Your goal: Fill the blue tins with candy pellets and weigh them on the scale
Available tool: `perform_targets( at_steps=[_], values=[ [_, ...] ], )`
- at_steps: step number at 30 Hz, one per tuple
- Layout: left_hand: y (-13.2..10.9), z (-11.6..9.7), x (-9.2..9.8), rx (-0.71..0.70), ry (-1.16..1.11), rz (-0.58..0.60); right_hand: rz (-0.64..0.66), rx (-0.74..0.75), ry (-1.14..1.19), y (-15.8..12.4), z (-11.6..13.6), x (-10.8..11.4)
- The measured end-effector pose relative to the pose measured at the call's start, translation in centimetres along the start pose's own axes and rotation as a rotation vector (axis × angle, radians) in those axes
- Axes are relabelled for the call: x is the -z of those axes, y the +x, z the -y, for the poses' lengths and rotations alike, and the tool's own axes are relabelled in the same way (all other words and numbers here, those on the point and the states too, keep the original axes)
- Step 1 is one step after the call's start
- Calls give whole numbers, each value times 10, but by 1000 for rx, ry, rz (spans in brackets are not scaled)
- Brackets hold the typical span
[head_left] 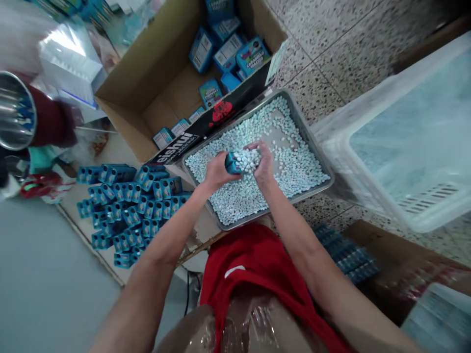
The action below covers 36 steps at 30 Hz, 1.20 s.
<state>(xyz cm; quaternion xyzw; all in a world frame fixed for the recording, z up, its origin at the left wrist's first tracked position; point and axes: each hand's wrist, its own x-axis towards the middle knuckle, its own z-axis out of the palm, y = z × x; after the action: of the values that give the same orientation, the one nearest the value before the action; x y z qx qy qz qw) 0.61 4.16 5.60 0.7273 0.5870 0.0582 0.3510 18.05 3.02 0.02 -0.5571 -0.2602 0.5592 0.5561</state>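
One blue box [232,164] is in the left hand [217,172], over the middle of a tray [311,138] of small pale sweets [240,203]. The left fingers are curled around the box and pinch its sides. At 3 o'clock from it, the right hand [265,169] makes a cup, its fingers bent around a heap [248,159] of sweets at the box's end. I can't tell how full the box is.

It should help to keep both hands low over the tray, so that any loose bits fall back in. A soft squeeze looks best, as the box may bend. Close fingers should stop bits slipping out.

From the tray, more boxes [128,215] stand on the worktop [69,206] between 8 and 9 o'clock, and a big carton [128,88] sits at 11.
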Motion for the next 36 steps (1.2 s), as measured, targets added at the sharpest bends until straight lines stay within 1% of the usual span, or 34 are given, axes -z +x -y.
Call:
perform_targets(
  at_steps=[3,5,7,10,13,15,18,22,24,27,31,33,34,36],
  values=[
    [-26,12,-12,22,-235,-177,-26,-80,95,-10,37,1],
    [-37,16,-22,39,-330,-271,5,-98,77,-18,58,-3],
    [-42,17,-27,21,-371,-308,36,-91,79,-27,74,-11],
    [-46,17,-24,-30,-381,-322,103,-40,93,-35,87,-23],
    [-49,20,-18,-63,-371,-330,186,3,31,-37,90,-30],
    [-52,22,-16,-54,-360,-357,196,14,12,-36,91,-33],
    [-56,24,-17,-37,-355,-387,181,48,-3,-35,94,-36],
    [-58,22,-21,-49,-360,-383,249,121,-84,-34,97,-37],
    [-57,23,-23,-53,-356,-373,280,167,0,-33,96,-36],
    [-51,28,-28,-73,-381,-426,309,207,163,-32,92,-38],
    [-39,34,-39,-120,-430,-478,358,220,154,-41,88,-42],
    [-35,34,-42,-113,-430,-478,378,220,109,-48,84,-38],
    [-35,34,-42,-112,-423,-467,363,229,63,-51,81,-32],
    [-40,37,-37,-120,-401,-428,276,262,-53,-54,72,-13]
  ],
)
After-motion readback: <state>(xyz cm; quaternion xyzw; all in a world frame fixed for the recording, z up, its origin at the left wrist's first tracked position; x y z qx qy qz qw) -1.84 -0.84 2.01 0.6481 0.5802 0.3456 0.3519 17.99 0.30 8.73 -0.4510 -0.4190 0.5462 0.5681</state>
